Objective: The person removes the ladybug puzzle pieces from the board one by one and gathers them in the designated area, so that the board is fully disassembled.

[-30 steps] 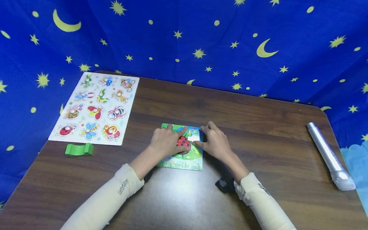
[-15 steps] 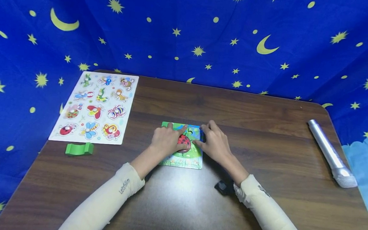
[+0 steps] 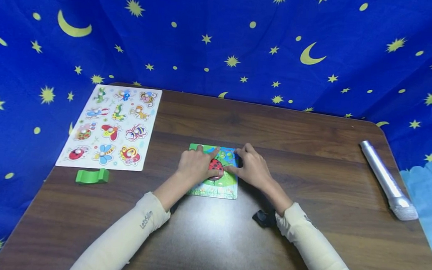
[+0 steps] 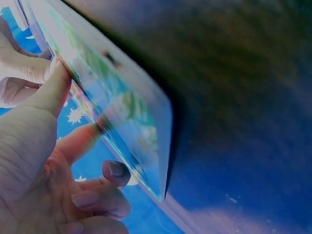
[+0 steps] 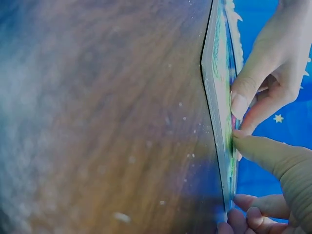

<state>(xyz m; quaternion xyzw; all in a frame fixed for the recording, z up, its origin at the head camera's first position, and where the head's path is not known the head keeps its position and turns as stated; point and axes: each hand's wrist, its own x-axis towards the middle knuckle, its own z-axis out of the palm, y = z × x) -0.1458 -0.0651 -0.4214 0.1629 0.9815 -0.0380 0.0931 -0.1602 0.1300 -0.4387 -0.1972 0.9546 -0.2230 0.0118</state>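
Note:
A small jigsaw puzzle with a red ladybug picture on green and blue lies flat on the table. My left hand rests over its left side, thumb and index finger extended onto the picture. From the right comes my right hand, with its thumb on the puzzle near the ladybug and its index finger by the upper right corner. In the left wrist view, the left thumb and index finger touch the puzzle face while the other fingers curl. Both thumbs press the board in the right wrist view.
A white peg puzzle board with insect pieces lies at the back left, a green curved block just in front of it. A silver microphone lies near the right edge. Behind the brown table hangs a blue starry cloth.
A white patch near the puzzle's upper right, seen one second ago, now shows blue and green picture. Both hands have stayed almost in place, and the head view has shifted slightly.

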